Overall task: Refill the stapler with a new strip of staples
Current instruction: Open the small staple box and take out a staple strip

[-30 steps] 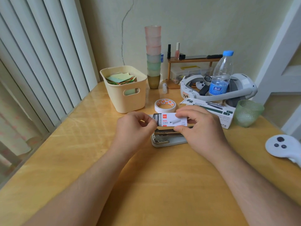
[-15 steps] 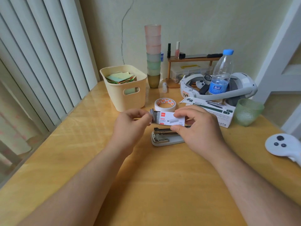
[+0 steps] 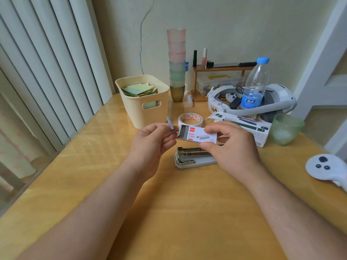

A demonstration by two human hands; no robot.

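Observation:
My right hand (image 3: 232, 147) holds a small white staple box (image 3: 199, 135) with a red label, its left end open and grey staples showing inside. My left hand (image 3: 150, 145) pinches a short grey strip of staples (image 3: 170, 123) between thumb and fingers, just left of the box's open end and clear of it. Below both hands the stapler (image 3: 191, 158) lies on the wooden table (image 3: 169, 212) with its metal magazine open; its right part is hidden behind my right hand.
A roll of tape (image 3: 190, 119) and a cream basket of papers (image 3: 144, 100) sit behind the hands. A white-and-green carton (image 3: 249, 126), green glass (image 3: 286, 128), water bottle (image 3: 254, 87) and headset (image 3: 277, 102) crowd the right; a white controller (image 3: 324, 168) lies near the right edge.
My left hand has pulled a strip of staples out of the box's left end and lifted it up and to the left. The right hand kept hold of the box.

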